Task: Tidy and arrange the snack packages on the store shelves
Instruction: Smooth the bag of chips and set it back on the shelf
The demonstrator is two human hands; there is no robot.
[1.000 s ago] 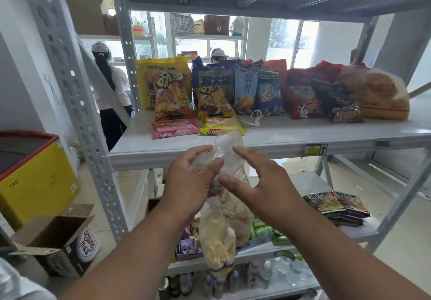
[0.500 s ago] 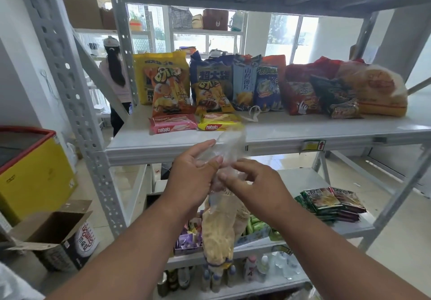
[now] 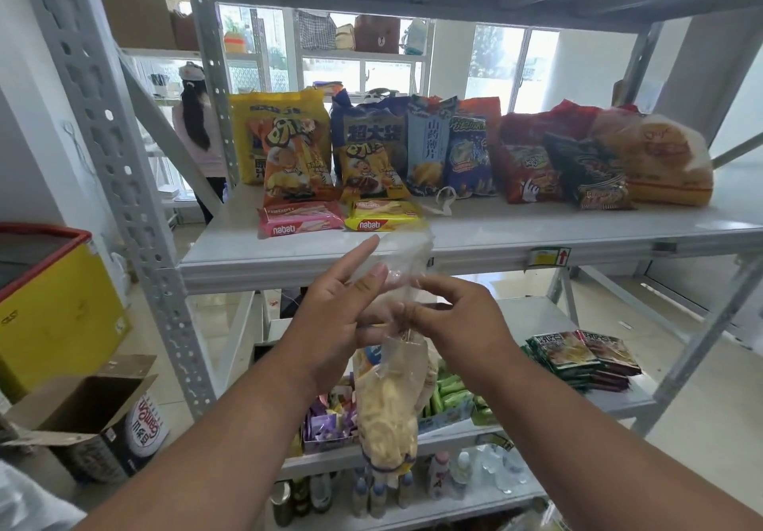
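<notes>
Already we had chip bags (image 3: pixel 373 151) lined along the upper shelf's (image 3: pixel 495 237) back edge, while our left hand (image 3: pixel 330 324) and right hand (image 3: pixel 454 324) pinched the clear snack bag's (image 3: pixel 388 406) neck, unshelved.

Two hands, the left hand (image 3: pixel 338 316) and the right hand (image 3: pixel 454 324), meet at the centre of the frame on one clear plastic bag of pale snacks (image 3: pixel 388 411). On the upper shelf (image 3: pixel 495 237) across the middle, two flat wafer packs lie in front: one pink pack (image 3: pixel 300 219) and one yellow pack (image 3: pixel 384 217). Behind them stands a row of about nine larger snack bags; overlaps make the exact count uncertain. At right, one stack of green and dark red packets (image 3: pixel 582 359) sits on the lower shelf. At lower left is one open cardboard box (image 3: pixel 82 419). One other person (image 3: pixel 198 134) stands at upper left.
</notes>
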